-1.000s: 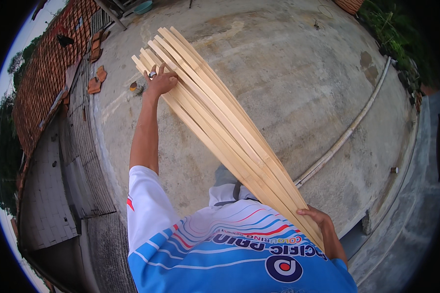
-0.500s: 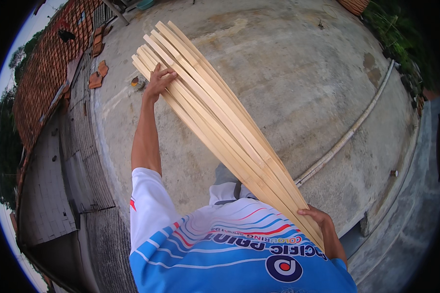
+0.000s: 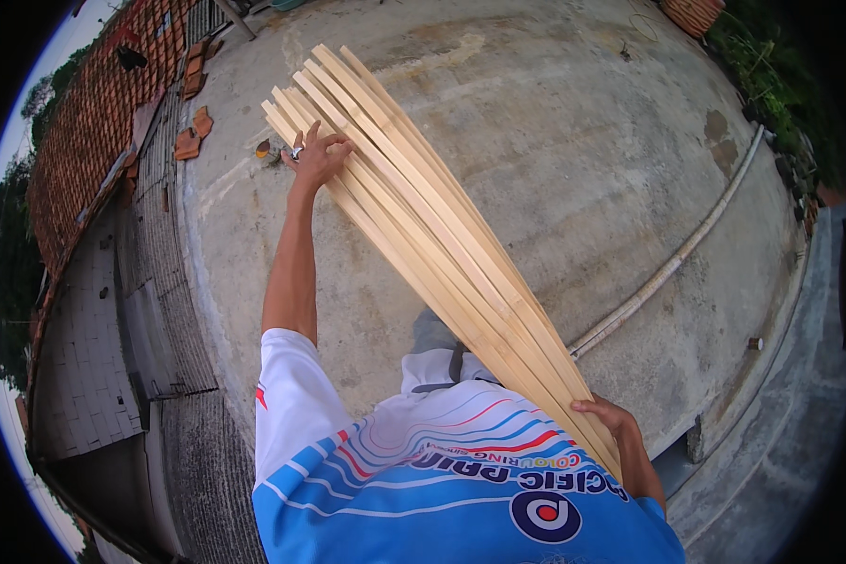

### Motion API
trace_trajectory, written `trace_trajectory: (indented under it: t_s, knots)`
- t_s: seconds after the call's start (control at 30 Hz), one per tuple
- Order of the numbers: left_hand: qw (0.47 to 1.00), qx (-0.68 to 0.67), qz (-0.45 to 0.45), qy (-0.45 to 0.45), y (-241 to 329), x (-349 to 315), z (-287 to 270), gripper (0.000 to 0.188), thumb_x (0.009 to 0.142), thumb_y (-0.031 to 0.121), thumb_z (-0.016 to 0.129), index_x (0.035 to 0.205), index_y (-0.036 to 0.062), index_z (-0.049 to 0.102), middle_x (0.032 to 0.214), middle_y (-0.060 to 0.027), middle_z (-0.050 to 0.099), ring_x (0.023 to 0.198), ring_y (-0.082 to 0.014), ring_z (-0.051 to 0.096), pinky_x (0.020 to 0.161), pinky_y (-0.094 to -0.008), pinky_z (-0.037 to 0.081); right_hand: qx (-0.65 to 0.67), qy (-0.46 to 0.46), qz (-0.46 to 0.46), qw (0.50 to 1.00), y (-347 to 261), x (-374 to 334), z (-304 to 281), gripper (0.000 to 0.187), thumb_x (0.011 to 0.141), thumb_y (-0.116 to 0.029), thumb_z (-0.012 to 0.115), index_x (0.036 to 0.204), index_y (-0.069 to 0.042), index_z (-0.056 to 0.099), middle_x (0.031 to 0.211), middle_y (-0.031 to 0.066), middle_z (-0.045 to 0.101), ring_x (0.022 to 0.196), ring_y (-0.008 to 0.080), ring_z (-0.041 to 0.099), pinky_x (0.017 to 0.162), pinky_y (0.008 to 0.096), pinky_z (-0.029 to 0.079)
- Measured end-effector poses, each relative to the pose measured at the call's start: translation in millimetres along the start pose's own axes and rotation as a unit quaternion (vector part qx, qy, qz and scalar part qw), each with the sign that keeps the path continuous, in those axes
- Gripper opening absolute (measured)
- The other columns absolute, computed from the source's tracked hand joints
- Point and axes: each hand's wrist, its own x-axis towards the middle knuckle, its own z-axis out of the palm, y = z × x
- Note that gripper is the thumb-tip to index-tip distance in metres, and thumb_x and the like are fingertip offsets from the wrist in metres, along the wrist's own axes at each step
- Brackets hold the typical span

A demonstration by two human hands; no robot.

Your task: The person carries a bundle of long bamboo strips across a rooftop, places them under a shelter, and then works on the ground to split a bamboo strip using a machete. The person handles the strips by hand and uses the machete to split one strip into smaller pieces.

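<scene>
A long bundle of pale bamboo strips (image 3: pixel 442 240) slants from the far left down to my right side, its far ends fanned apart and uneven. Near those far ends, my left hand (image 3: pixel 320 158) lies over the bundle's left edge, with bent fingers and thumb gripping at the strips; a ring shows on one finger. At the near end my right hand (image 3: pixel 614 416) clasps the bundle, thumb on top, its other fingers hidden beneath. My striped blue-and-white shirt covers the lowest part of the strips' right side.
Grey concrete floor (image 3: pixel 611 207) spreads around me. A pale pipe (image 3: pixel 667 273) runs along it on the right. Broken orange roof tiles (image 3: pixel 194 133) lie by the left edge, beside lower tiled and corrugated roofs (image 3: pixel 183 310). A woven basket (image 3: pixel 694 14) stands far right near green plants (image 3: pixel 771 85).
My left hand has shifted slightly right and its fingers have bent more. The strips' far ends have moved a little right and spread slightly. My right hand keeps its hold.
</scene>
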Motion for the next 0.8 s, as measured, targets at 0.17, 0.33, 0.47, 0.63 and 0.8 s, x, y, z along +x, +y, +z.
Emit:
trace_trajectory:
  t_s: [0.17,0.33,0.47,0.63,0.8]
  knots:
    - [0.991,0.099,-0.023,-0.083,15,-2,2,0.044,0.081,0.064,0.062,0.116,0.0401,0.072,0.167,-0.0092,0.012,0.151,-0.044,-0.008,0.105,-0.0736,-0.016,-0.001,0.008,0.005,1.0,0,-2,1,0.088,0.08,-0.046,0.074,0.146,0.003,0.042,0.134,0.0224,0.057,0.122,0.0298,0.056,0.104,0.037,0.042]
    - [0.992,0.089,-0.005,-0.093,17,1,6,0.04,0.079,0.061,0.065,0.113,0.0414,0.072,0.167,-0.0093,0.008,0.15,-0.0438,-0.012,0.105,-0.0739,-0.018,-0.003,0.011,0.002,1.0,-2,-4,4,0.088,0.081,-0.047,0.073,0.146,0.003,0.041,0.134,0.0226,0.057,0.122,0.0298,0.056,0.104,0.0369,0.042]
    - [0.99,0.092,-0.001,-0.111,27,4,12,0.04,0.079,0.062,0.066,0.109,0.0377,0.074,0.166,-0.0105,0.012,0.15,-0.0469,-0.007,0.106,-0.0761,-0.013,0.007,0.012,0.005,1.0,3,-2,3,0.088,0.081,-0.048,0.073,0.146,0.002,0.041,0.135,0.0222,0.057,0.123,0.0295,0.055,0.104,0.0366,0.042]
    - [0.994,-0.048,-0.027,-0.098,13,16,26,0.03,0.079,0.054,0.073,0.101,0.0341,0.076,0.166,-0.0059,0.018,0.151,-0.0448,-0.004,0.105,-0.0777,-0.01,0.006,0.016,0.003,1.0,15,0,-1,0.087,0.081,-0.048,0.073,0.145,0.003,0.043,0.135,0.0222,0.057,0.122,0.0291,0.056,0.104,0.0363,0.041]
    - [0.96,-0.278,0.012,-0.027,-20,20,45,0.025,0.081,0.041,0.078,0.095,0.0207,0.078,0.164,-0.0119,0.022,0.151,-0.0406,0.01,0.116,-0.0624,0.01,0.006,0.007,0.0,1.0,17,2,-1,0.087,0.08,-0.048,0.074,0.144,0.003,0.045,0.134,0.0221,0.058,0.121,0.0292,0.057,0.105,0.0364,0.041]
